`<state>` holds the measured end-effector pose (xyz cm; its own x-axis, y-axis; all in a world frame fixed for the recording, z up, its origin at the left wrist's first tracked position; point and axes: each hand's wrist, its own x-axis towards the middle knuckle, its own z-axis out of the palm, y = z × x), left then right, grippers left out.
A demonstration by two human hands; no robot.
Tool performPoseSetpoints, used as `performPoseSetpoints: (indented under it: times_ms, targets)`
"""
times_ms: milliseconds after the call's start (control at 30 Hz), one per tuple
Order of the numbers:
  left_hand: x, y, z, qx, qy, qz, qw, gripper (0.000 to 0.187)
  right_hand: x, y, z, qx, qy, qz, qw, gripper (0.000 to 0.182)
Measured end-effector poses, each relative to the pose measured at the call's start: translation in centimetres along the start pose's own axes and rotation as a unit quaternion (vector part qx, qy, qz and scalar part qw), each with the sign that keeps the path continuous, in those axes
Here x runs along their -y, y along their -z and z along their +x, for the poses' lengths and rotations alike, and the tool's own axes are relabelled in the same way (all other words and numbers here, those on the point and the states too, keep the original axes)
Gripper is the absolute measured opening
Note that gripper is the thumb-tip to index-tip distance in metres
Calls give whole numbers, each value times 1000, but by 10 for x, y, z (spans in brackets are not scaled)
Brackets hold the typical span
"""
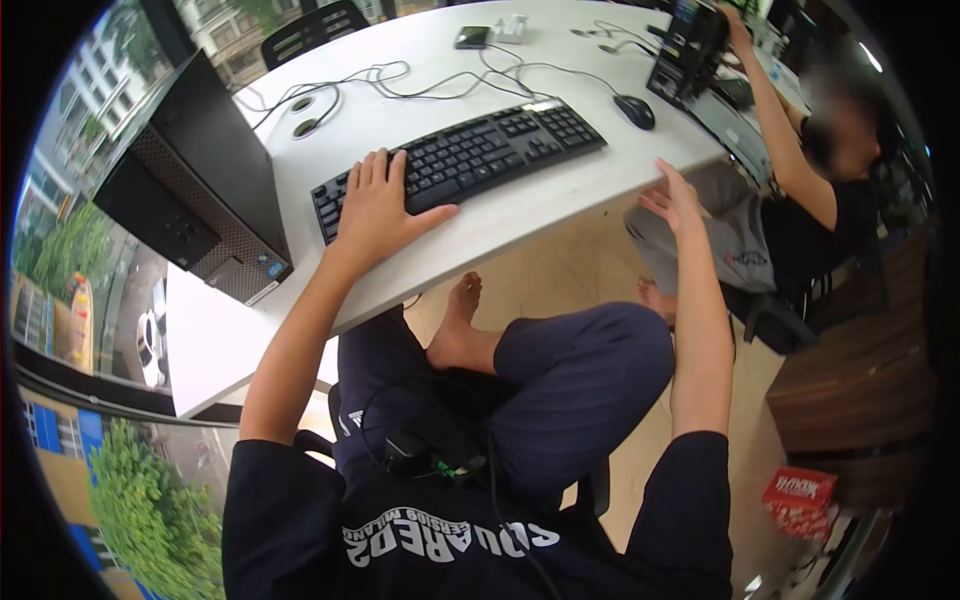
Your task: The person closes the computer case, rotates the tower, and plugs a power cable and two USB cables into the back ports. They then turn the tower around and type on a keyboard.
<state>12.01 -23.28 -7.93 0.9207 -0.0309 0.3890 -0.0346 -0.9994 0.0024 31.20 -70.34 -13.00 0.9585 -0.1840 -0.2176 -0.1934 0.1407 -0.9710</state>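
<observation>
My left hand (382, 213) lies over the left end of a black keyboard (480, 150), fingers stretched across its keys and thumb out along the front edge. Off the table's right front edge hovers my right hand (675, 200), its fingers apart and nothing in them. A black mouse (634, 112) rests on the tabletop beyond that hand, its cable running back to the left. Left of the keyboard stands a black desktop computer tower (205, 190), close to my left forearm.
The white table (560, 205) has tangled black cables (390, 82) and a small black box (472, 37) at the back. On the right, a seated person (800, 200) reaches toward black equipment (690, 45). A red bag (798, 500) sits low at right. Windows line the left.
</observation>
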Motion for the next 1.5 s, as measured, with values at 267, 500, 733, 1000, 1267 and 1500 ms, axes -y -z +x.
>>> performPoseSetpoints:
  times_ms: [267, 500, 733, 1000, 1267, 1500]
  targets:
    - [-5, 4, -4, -2, 11, 1, 1000, 117, -17, 9, 47, 13, 49, 118, 992, 51]
    - [-9, 6, -4, -9, 21, 4, 1000, 114, -29, -3, 45, -55, 103, 150, 982, 42]
    - [-9, 9, -2, -4, 19, -5, 1000, 117, -30, -4, 47, -79, 111, 154, 979, 43]
    - [-3, 8, -2, -7, 1, -15, 1000, 117, -27, -6, 40, -88, 110, 151, 978, 43]
    - [-2, 12, -3, 4, -6, -30, 1000, 115, -29, 4, 42, -59, 110, 126, 984, 37]
    - [-4, 14, -3, 9, 6, -37, 999, 114, -17, -8, 22, -68, 92, 103, 988, 42]
